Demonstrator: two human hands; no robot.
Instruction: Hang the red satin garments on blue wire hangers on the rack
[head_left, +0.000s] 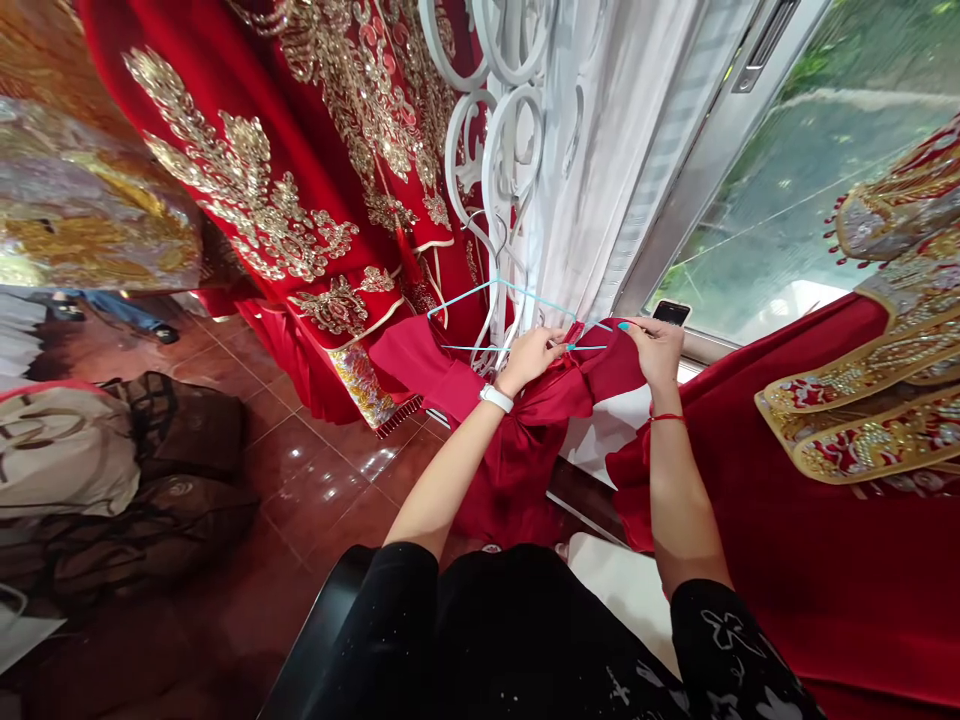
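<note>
A plain dark red dress [517, 470] hangs from a thin light-blue wire hanger [463, 297] in front of me. My left hand [534, 358], with a white watch at the wrist, pinches the red cloth near the neckline, close to the hanger's lower bar. At the dress's right shoulder, my right hand [657, 348] grips the fabric between thumb and fingers beside the hanger's right end. A red string circles that wrist. The dress's left shoulder lies over the hanger's other end, and its lower part drops toward the floor.
White scrolled ironwork [517, 130] stands behind the hanger, beside a window [750, 220]. A phone [671, 313] rests by the sill. Red gold-embroidered garments [292, 200] hang at left, another [840, 420] at right. Bags [187, 430] sit on the tiled floor [322, 490].
</note>
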